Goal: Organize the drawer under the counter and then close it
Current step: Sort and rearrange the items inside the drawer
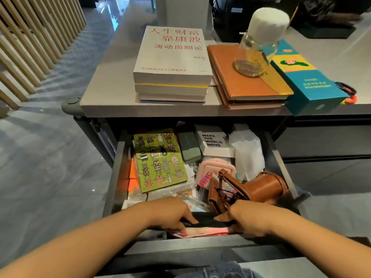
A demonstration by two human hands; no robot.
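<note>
in the drawer (115,177), my left hand (170,213) and right hand (250,218) each pinch one end of the flat pink item (202,232) between them; brown bag (265,187) just beyond my right.

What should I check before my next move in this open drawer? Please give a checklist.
1. The drawer is open wide enough to work in: ok.
2. The left hand and the right hand both grip the dark flat item at the front: ok.
3. The brown leather bag sits low enough to pass under the counter: cannot tell.
4. Contents sorted: not ok; clear wrappers and a pink case lie mixed beside the green cat notebook.
5. Hands out of the drawer for closing: not ok.
</note>
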